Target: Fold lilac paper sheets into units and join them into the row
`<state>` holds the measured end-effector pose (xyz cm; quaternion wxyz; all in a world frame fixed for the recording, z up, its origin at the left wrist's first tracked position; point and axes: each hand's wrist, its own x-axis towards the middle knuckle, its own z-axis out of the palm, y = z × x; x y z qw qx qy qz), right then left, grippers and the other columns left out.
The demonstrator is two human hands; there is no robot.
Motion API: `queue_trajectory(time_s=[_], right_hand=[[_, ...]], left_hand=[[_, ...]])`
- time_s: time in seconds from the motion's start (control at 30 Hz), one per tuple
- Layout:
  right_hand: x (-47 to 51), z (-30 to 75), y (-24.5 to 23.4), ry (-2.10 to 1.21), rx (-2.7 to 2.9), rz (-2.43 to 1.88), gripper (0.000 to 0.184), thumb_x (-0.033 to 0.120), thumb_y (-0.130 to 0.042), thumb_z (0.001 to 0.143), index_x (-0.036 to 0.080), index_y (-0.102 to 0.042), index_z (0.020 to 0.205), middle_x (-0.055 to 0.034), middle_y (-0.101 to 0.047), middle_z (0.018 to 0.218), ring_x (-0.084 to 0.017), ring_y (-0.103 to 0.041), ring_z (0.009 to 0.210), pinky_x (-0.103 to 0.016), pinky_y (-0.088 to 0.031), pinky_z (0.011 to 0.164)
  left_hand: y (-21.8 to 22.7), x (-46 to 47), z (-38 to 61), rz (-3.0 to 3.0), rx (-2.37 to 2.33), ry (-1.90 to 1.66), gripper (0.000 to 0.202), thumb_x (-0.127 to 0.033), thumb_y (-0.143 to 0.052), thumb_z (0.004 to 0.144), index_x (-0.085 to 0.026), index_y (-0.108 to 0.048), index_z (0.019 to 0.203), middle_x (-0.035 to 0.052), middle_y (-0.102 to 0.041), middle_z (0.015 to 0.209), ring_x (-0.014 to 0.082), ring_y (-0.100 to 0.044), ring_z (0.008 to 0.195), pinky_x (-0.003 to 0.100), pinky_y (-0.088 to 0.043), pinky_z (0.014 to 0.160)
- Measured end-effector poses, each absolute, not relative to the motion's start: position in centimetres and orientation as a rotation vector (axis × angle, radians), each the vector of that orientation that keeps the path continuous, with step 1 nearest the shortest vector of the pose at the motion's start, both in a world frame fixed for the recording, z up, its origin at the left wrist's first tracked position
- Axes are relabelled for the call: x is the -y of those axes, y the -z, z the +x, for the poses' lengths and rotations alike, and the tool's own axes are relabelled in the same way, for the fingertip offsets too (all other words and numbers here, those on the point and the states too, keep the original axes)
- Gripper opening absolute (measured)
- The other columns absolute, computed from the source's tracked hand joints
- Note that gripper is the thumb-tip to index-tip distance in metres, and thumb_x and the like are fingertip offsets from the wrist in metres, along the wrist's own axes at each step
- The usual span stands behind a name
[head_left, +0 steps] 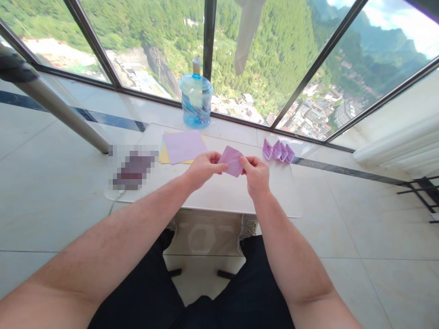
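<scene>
A folded piece of purple origami paper (233, 161) is held up between both hands over the low white table (206, 194). My left hand (206, 169) pinches its left edge, thumb on the near face. On the opposite side, my right hand (255, 172) is closed on the right edge with thumb and fingers. To the left lies a stack of flat square sheets, a purple sheet (185, 145) on top of a yellow sheet (165, 154). Several folded purple paper shapes (278, 151) stand in a row at the table's far right corner.
A blue water jug (196, 100) stands behind the table by the window. At the left end, a blurred-out dark object (133, 170) lies with a white cable (115, 201). A grey pole (65, 105) slants down to the floor at left. My legs straddle the near side.
</scene>
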<state>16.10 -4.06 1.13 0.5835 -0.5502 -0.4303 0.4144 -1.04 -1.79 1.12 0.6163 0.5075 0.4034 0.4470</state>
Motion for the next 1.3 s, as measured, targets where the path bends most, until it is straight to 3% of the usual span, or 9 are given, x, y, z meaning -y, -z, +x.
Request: queue_trajectory(time_s=[0.17,0.3,0.43,0.53,0.6,0.77,1.0,1.17,1.3], right_hand=[[4.2,16.6,-1.6,-1.025,1.251,-1.322,0.024,0.036,-0.078,0.067,0.019,-0.067,0.079,0.0015,-0.066,0.066,-0.012,-0.056,0.059,-0.025,-0.044,0.052],[4.4,16.0,-1.5,-1.112,1.088,-1.314,0.024,0.037,-0.077,0.067,0.019,-0.061,0.071,0.0020,-0.063,0.056,-0.013,-0.058,0.052,-0.027,-0.050,0.052],[4.2,15.4,-1.2,-1.203,1.003,-1.293,0.032,0.038,-0.082,0.064,0.020,-0.060,0.078,-0.0010,-0.070,0.066,-0.017,-0.069,0.064,-0.030,-0.057,0.060],[4.0,15.9,-1.2,-1.150,1.096,-1.266,0.040,0.040,-0.081,0.067,0.021,-0.063,0.097,-0.0007,-0.074,0.079,-0.016,-0.069,0.070,-0.029,-0.057,0.060],[3.8,16.5,-1.2,-1.114,1.163,-1.221,0.037,0.041,-0.079,0.070,0.023,-0.063,0.099,0.0014,-0.073,0.077,-0.014,-0.067,0.067,-0.028,-0.057,0.060],[3.6,17.4,-1.0,-1.087,1.247,-1.204,0.028,0.038,-0.080,0.069,0.023,-0.061,0.084,0.0041,-0.069,0.067,-0.013,-0.064,0.059,-0.027,-0.055,0.056],[3.9,17.7,-1.7,-1.135,1.247,-1.199,0.033,0.041,-0.081,0.069,0.022,-0.060,0.086,0.0033,-0.070,0.069,-0.014,-0.066,0.062,-0.027,-0.056,0.058],[4.2,18.0,-2.2,-1.282,1.327,-1.167,0.037,0.046,-0.081,0.069,0.021,-0.061,0.087,0.0009,-0.072,0.072,-0.017,-0.069,0.070,-0.026,-0.054,0.056],[4.5,17.5,-2.1,-1.180,1.392,-1.254,0.027,0.042,-0.078,0.071,0.019,-0.069,0.081,0.0006,-0.068,0.068,-0.014,-0.063,0.060,-0.024,-0.050,0.050]], left_hand=[[-2.0,1.4,-2.1,1.420,-1.149,-0.985,0.024,-0.026,-0.079,0.060,-0.014,-0.074,0.080,-0.0002,-0.067,0.068,0.0144,-0.059,0.064,0.025,-0.043,0.058],[-2.0,1.4,-2.0,1.202,-1.062,-1.081,0.048,-0.032,-0.081,0.064,-0.015,-0.069,0.108,0.0027,-0.074,0.081,0.0182,-0.068,0.074,0.029,-0.052,0.066],[-1.4,1.7,-1.6,1.064,-1.012,-0.994,0.040,-0.034,-0.084,0.061,-0.012,-0.068,0.091,0.0074,-0.074,0.078,0.0207,-0.071,0.071,0.033,-0.056,0.068],[-1.3,1.7,-1.9,1.247,-1.068,-0.924,0.028,-0.029,-0.081,0.063,-0.013,-0.070,0.083,0.0057,-0.072,0.068,0.0191,-0.069,0.064,0.032,-0.054,0.064],[-1.4,1.6,-2.2,1.380,-1.086,-0.865,0.028,-0.027,-0.078,0.065,-0.014,-0.071,0.090,0.0042,-0.072,0.067,0.0192,-0.069,0.063,0.031,-0.054,0.063],[-1.5,1.4,-2.4,1.458,-1.159,-1.020,0.049,-0.024,-0.077,0.065,-0.018,-0.063,0.112,-0.0018,-0.070,0.069,0.0165,-0.066,0.061,0.028,-0.052,0.061],[-1.7,1.7,-2.1,1.397,-1.091,-1.165,0.030,-0.024,-0.076,0.066,-0.018,-0.059,0.090,-0.0022,-0.066,0.068,0.0146,-0.065,0.058,0.026,-0.051,0.057],[-2.3,1.8,-2.2,1.310,-1.048,-1.159,0.032,-0.026,-0.081,0.064,-0.018,-0.056,0.083,-0.0027,-0.064,0.064,0.0151,-0.066,0.058,0.027,-0.052,0.059],[-2.2,2.0,-2.1,1.310,-0.959,-1.063,0.033,-0.025,-0.082,0.063,-0.017,-0.056,0.083,-0.0014,-0.067,0.065,0.0147,-0.066,0.058,0.026,-0.052,0.058]])
